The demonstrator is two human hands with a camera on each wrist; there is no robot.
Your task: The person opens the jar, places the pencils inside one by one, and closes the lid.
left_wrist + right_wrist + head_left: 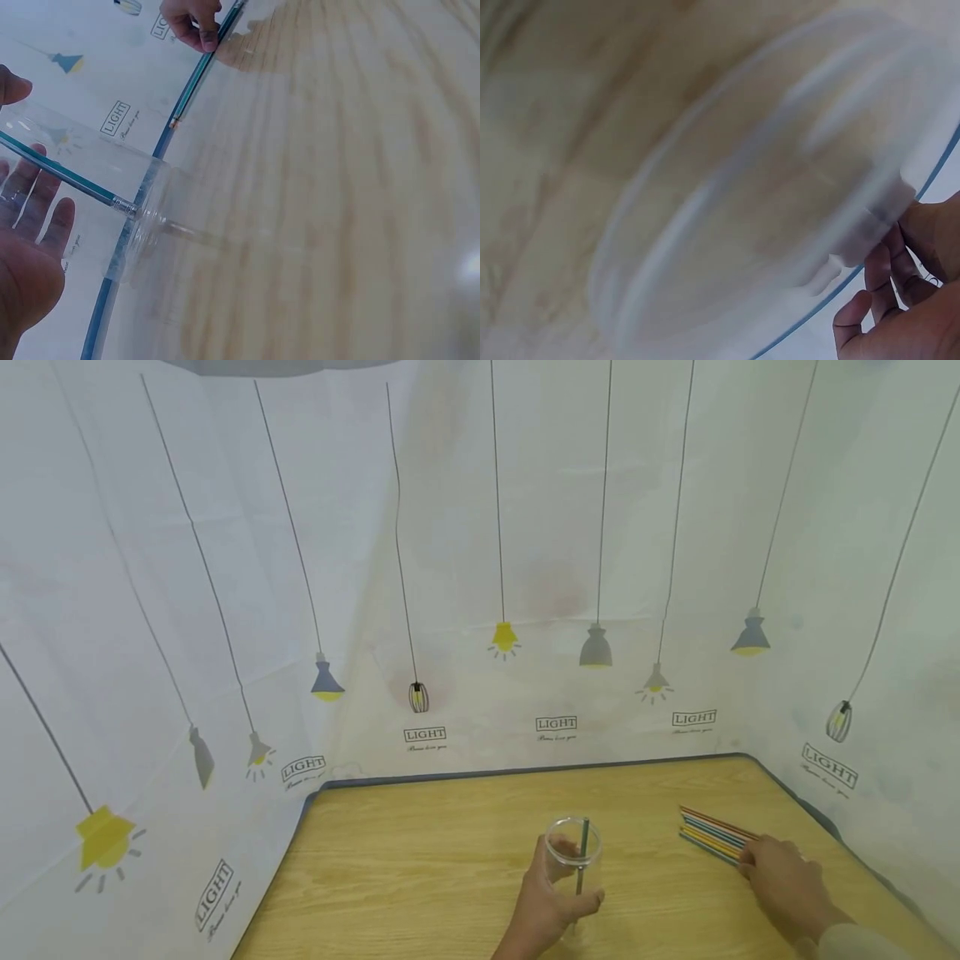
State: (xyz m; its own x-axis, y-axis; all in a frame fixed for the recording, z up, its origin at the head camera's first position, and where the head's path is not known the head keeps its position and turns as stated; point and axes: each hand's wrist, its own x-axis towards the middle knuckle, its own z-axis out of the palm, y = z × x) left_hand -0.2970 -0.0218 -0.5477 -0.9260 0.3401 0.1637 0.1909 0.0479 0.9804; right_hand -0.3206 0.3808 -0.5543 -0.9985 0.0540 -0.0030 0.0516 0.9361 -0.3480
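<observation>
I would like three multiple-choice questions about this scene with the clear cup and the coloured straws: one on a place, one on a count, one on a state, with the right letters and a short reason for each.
1. Where does the pile of coloured straws lie on the wooden table?
A. at the table's left edge
B. to the right of the clear cup
C. inside the cup

2. How many straws stand in the cup?
A. none
B. one
C. five

3. What is the left hand doing?
A. gripping the cup
B. lying flat on the table
C. pointing at the wall

Answers: 1 B, the head view shows the pile near the right hand, right of the cup. 2 B, a single dark green straw shows through the cup. 3 A, its fingers curl round the cup's wall.
</observation>
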